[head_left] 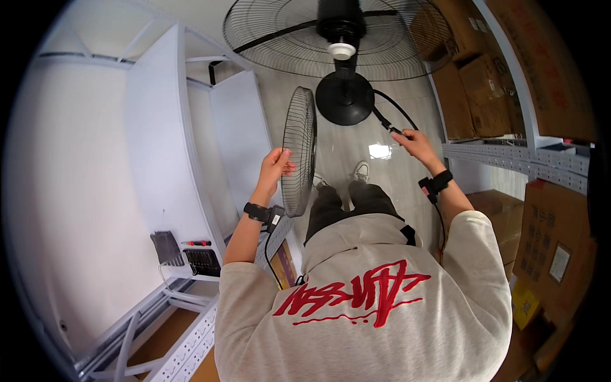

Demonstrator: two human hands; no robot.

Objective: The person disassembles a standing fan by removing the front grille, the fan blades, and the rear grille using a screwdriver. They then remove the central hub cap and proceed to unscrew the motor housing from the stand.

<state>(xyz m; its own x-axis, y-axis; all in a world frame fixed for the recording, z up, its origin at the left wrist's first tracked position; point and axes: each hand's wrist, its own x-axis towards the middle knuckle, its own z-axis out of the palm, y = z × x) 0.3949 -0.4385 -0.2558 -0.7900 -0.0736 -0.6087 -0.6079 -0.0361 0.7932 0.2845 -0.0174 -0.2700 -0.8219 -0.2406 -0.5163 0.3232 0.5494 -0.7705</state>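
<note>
My left hand (276, 168) is closed on the wire rim of a round black fan grille (298, 137), which hangs upright and edge-on beside my legs. My right hand (417, 146) pinches the end of a black cord (400, 108) that curves away toward the fan's foot; a small metallic glint shows by the fingertips. Ahead stands a black pedestal fan (342, 28) with its wide wire cage and a white cap at the hub. Its round black base (345, 108) rests on the floor.
White shelving (162, 127) runs along my left, with a screwdriver (196, 243) and a black bit case (202, 261) on it. Metal racks with cardboard boxes (487, 89) line the right. Another carton (550, 248) sits low near my right elbow. Tiled floor (394, 184) lies between.
</note>
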